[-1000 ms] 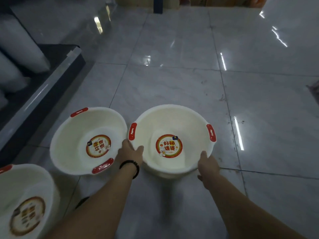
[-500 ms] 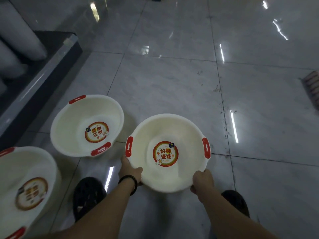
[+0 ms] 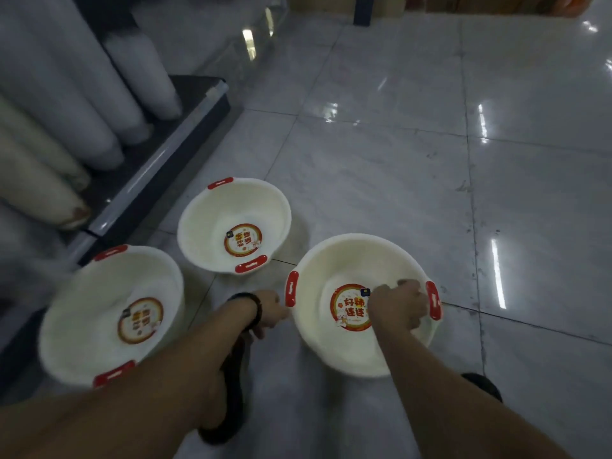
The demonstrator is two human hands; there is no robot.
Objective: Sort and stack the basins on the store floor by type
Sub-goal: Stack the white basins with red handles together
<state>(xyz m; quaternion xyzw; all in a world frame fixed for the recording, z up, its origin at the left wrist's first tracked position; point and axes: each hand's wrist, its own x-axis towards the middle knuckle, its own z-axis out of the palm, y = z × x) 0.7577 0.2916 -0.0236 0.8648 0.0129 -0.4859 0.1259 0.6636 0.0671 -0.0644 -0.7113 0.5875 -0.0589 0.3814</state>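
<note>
Held basin (image 3: 334,260): cream-white, round, red handle (image 3: 292,293) on each side, round red-and-orange sticker (image 3: 349,308) on inner bottom. Positioned between the two hands, above the grey tiled floor (image 3: 381,167); contact with the floor not determinable.

Right hand (image 3: 397,304): reached across the basin interior, fingers curled shut at the far-side rim beside the right red handle. Exact pinch point blurred.

Left hand (image 3: 270,308): placed just outside the near-left rim, below the left red handle, fingers bent against the wall. Grip on the rim not determinable. Dark bead bracelet (image 3: 248,301) worn on that wrist.

Second basin (image 3: 212,226): same type, resting on the floor ahead of the left hand, apart from the held basin. Third basin (image 3: 99,309): same type, located left of the left forearm, near the second, image blurred.

Dark shoe (image 3: 228,402) visible under the left forearm; another shoe (image 3: 483,385) beside the right forearm.

Low dark shelf (image 3: 185,104) with metal edge situated far left of the hands, carrying tilted stacks of white cups (image 3: 139,71).
</note>
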